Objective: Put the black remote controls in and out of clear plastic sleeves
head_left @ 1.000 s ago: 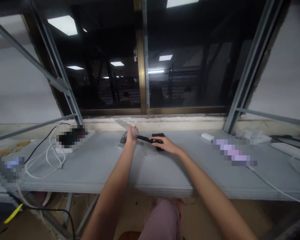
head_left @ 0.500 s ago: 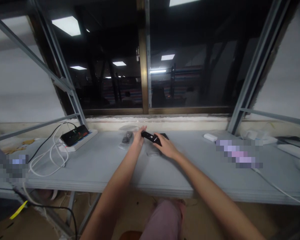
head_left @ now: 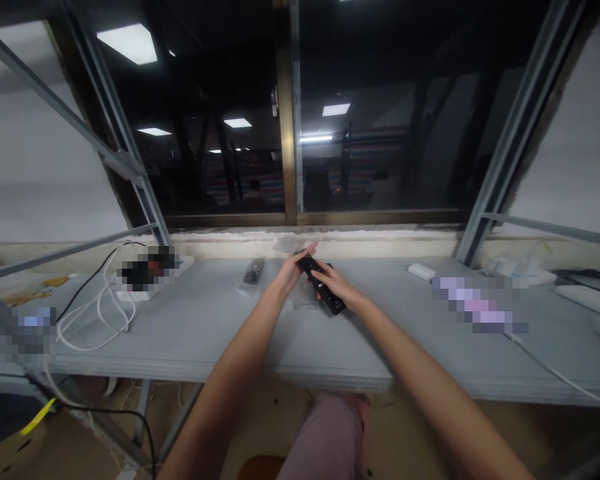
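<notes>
Between my hands a black remote control (head_left: 336,304) slants above the desk, its button side up. My left hand (head_left: 291,270) is closed at the far end, with some fingers stretched out past it. My right hand (head_left: 341,288) grips the middle from the right, thumb lying across the buttons. Thin clear plastic (head_left: 286,245) shows just behind my left hand; whether that hand also holds it is unclear. Left of my hands lies another remote in a clear bag (head_left: 251,277). A clear plastic packet (head_left: 305,301) rests under the held remote, partly hidden.
The grey desk (head_left: 190,327) runs below a dark window. On the left, a white power strip (head_left: 185,265) lies amid looped white cables (head_left: 100,313). A small white block (head_left: 421,272) and a blurred purple object (head_left: 475,305) lie right. Metal posts (head_left: 495,147) flank the desk.
Both hands have shifted right. The remote's near end has swung down and right, showing more of its length. The thin plastic behind my left hand has moved right too.
</notes>
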### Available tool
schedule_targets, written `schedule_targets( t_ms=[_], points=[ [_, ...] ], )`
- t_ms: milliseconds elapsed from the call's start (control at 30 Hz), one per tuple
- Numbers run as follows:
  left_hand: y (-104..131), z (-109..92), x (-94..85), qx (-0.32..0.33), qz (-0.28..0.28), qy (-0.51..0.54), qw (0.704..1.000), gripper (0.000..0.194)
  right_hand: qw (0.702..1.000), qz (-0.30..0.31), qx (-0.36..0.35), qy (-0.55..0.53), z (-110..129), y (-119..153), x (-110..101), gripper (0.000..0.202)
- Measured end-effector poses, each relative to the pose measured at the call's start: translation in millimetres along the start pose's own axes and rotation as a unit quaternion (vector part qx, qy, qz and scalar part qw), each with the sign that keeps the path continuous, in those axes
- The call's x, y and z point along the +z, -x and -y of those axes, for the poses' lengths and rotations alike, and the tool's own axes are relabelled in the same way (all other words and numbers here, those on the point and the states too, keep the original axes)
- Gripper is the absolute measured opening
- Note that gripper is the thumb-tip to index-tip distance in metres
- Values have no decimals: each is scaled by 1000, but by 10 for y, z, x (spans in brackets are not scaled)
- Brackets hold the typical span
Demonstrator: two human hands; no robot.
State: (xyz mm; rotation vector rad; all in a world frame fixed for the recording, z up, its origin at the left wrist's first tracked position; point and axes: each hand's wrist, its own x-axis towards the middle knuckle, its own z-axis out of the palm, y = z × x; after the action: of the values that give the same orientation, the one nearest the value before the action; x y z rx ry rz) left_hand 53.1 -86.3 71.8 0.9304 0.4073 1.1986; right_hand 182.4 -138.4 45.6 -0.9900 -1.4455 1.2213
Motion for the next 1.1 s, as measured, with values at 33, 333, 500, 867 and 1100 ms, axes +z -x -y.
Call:
schedule_targets(
  t_ms=[33,333,500,867,1100],
  points=[
    [6,-2,20,-10,11,-3,1000,39,1000,5,-1,-20,28,21,10,56],
    [-9,-56,15,-19,-15,15,1000,34,999,-18,-21,-46,80,61,44,43],
    [5,-108,4,49,-37,48,997,23,1000,2,-3,-26,-36,-5,53,37],
    [-74,84,3,72,-58,37,995,41,990,-68,-87,88,-158,-28,21,47],
    [-90,60,-115,229,-339,-112,906,26,985,-139,-100,24,-184,-115,-24,47]
  ],
)
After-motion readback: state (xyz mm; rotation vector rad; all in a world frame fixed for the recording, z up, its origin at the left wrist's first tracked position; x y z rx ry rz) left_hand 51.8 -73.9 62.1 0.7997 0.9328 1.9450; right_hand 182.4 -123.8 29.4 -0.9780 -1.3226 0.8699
